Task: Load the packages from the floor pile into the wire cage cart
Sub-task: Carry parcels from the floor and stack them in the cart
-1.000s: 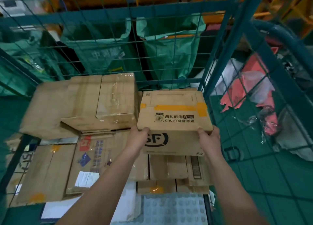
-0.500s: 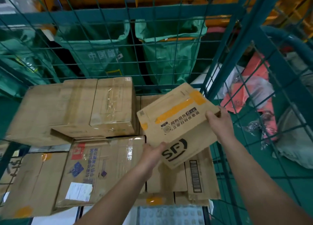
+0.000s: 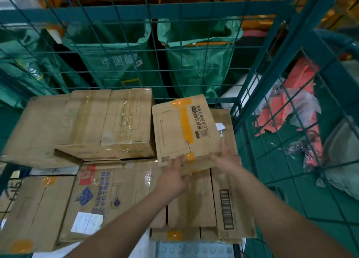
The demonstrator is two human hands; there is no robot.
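Box [image 3: 182, 129] with orange tape sits in the back right part of the cart [image 3: 258, 79], on top of other cartons and just right of a taller taped carton [image 3: 126, 121]. Its long axis runs away from the camera toward the back mesh, with the printed text turned sideways along the tape strip. It's tilted a little, far end leaning right.

Left hand [image 3: 172, 177] has its fingers spread on the near edge by the orange tape tab, right hand [image 3: 226, 160] is on the near right corner, fingers loosely open against the side. Both are blurry, so can't tell how firm the grip is, more like pressing than clamping.

Cart is pretty full already: a big flat carton [image 3: 48, 125] back left, a printed one with a white label [image 3: 108, 197] in front, plus a barcode carton [image 3: 229, 203] under the right forearm.

Behind the mesh hang green sacks [image 3: 196, 63]; their insides are too dark to see. Red and clear plastic wrap [image 3: 291, 102] lies outside on the right, cut up by the wires.
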